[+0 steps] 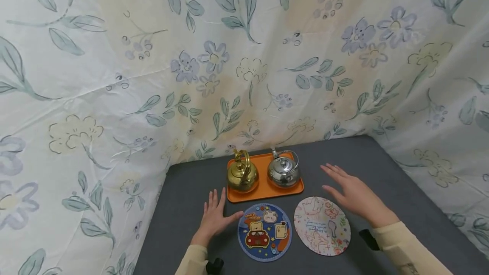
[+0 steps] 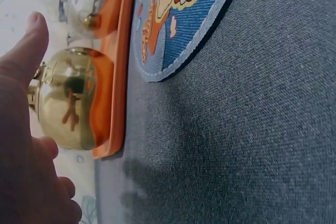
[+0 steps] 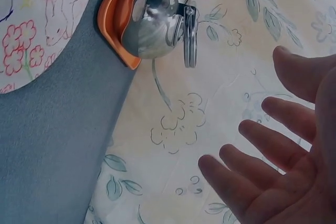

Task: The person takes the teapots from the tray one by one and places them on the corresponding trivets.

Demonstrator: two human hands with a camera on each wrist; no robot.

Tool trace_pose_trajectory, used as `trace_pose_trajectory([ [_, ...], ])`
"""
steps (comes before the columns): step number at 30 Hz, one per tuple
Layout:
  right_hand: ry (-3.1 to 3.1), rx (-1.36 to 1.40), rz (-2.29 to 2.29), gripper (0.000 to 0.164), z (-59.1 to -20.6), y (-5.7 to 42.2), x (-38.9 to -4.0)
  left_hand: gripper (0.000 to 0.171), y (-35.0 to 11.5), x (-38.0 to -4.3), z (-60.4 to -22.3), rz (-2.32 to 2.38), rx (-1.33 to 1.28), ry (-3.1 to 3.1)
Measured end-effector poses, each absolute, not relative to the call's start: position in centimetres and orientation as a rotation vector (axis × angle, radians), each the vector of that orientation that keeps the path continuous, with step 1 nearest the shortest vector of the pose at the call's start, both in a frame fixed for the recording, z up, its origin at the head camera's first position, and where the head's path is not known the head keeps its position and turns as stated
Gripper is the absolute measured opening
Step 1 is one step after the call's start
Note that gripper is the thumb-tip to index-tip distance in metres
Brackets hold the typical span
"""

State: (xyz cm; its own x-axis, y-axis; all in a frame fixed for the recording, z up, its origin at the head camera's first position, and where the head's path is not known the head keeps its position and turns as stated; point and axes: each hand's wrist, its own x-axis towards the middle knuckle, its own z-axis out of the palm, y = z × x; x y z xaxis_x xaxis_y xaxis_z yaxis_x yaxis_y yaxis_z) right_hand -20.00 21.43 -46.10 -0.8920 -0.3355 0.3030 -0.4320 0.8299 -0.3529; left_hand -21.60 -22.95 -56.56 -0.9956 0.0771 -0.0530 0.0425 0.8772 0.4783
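My left hand (image 1: 215,220) is spread with straight fingers, left of the blue round mat (image 1: 265,232) with a bear-and-car picture. It holds nothing; its thumb reaches toward the mat's edge, and I cannot tell whether they touch. Just beyond it stands a gold teapot (image 1: 243,177), large in the left wrist view. On the right, my right hand (image 1: 355,194) hovers with fingers extended and nothing in it, near a pale round mat (image 1: 322,226) with drawn flowers. A silver teapot (image 1: 284,172) stands to its left. Both teapots sit upright on an orange tray (image 1: 263,162).
A dark grey cloth (image 1: 202,177) covers the table. Behind and at the sides hangs a floral curtain (image 1: 267,67), close to the tray's back edge. The two mats lie side by side in front of the tray.
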Motion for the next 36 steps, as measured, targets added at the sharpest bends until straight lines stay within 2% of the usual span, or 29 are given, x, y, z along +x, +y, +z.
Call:
trace_pose_trajectory([
  [11,-2.784,0.605,0.638,0.055,-45.5,20.1,-21.2,0.109,-22.7,-22.3,-56.0,0.828,0.115,2.965],
  [18,-2.782,0.556,0.642,0.051,-45.6,19.9,-21.1,0.107,-21.8,-22.5,-58.0,0.934,0.087,2.902],
  [30,-2.732,0.573,0.641,0.047,-44.8,18.0,-22.4,0.107,-21.8,-23.0,-57.4,0.886,0.056,2.921],
  [36,-2.750,0.590,0.650,0.045,-44.5,17.0,-23.0,0.090,-21.8,-23.5,-57.7,0.863,0.040,3.010],
])
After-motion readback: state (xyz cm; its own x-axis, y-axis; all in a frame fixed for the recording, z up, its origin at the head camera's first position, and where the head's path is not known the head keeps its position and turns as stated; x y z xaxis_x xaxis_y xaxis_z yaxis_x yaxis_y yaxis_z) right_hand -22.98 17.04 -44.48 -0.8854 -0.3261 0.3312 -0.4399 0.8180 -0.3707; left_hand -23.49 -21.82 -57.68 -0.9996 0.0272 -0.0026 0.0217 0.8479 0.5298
